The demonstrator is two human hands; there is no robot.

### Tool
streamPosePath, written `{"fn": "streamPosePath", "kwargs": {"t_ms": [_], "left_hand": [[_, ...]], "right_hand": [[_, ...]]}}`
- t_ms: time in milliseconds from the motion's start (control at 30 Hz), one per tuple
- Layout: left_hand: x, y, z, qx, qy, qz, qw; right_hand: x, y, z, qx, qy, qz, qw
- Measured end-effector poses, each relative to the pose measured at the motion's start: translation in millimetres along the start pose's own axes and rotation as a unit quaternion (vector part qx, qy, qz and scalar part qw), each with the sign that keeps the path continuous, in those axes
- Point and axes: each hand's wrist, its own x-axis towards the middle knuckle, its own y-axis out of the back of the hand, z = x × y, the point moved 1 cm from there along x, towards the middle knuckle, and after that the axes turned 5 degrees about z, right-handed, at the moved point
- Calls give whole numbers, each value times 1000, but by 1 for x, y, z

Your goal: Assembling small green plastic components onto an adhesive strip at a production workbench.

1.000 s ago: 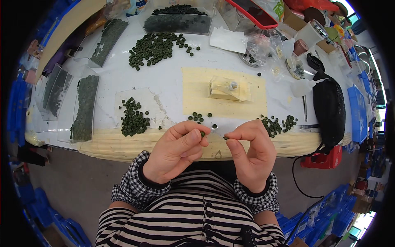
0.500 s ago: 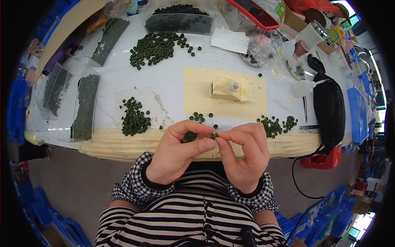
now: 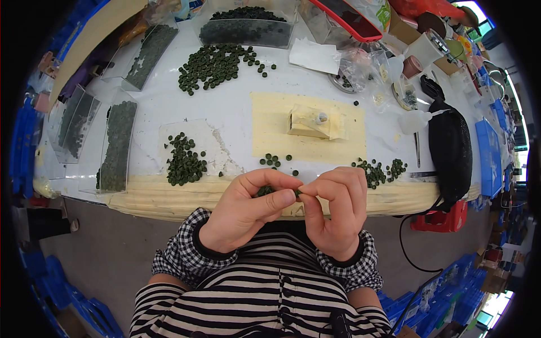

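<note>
Over the front edge of the table my left hand (image 3: 248,207) and my right hand (image 3: 338,213) meet fingertip to fingertip. Both pinch a tiny dark green piece (image 3: 297,193), mostly covered by the fingers. Other green pieces (image 3: 264,191) show behind my left hand's fingers; whether they lie in the palm or on the table I cannot tell. Just beyond are several round, notched green pieces (image 3: 269,160). One green heap (image 3: 185,160) lies to the left and a smaller scattered group (image 3: 375,173) to the right.
A small taped block (image 3: 315,123) sits on a yellow sheet (image 3: 270,135). Clear bins (image 3: 117,146) of green pieces stand at left and back, with a loose pile (image 3: 208,67) between. Tweezers (image 3: 417,149), a black pouch (image 3: 451,146) and a red-cased phone (image 3: 352,19) are at right.
My fingertips have closed further around the small green piece, so less of it shows. The right hand has tilted and shifted slightly; the table's contents stay put.
</note>
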Motion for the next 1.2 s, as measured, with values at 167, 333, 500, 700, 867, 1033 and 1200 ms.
{"fn": "streamPosePath", "kwargs": {"t_ms": [167,333,500,700,867,1033,1200], "left_hand": [[-1,2,1,-10,14,-38,999],[-2,1,2,15,-45,-27,999],[-3,-3,0,67,-132,0,989],[-2,3,2,9,-92,-22,995],[-2,-1,4,141,-179,42,973],[-3,4,10,308,-272,57,910],[-1,3,12,321,-274,56,905]], "right_hand": [[1,2,-2,20,-1,5,1000],[-2,0,-2,10,5,37,999],[-5,-2,-8,-4,7,57,998],[-8,-4,-6,4,22,54,998],[-11,-5,-4,19,37,33,999],[-15,-4,0,91,-12,8,996],[-18,-4,1,172,-74,-4,982]]}}
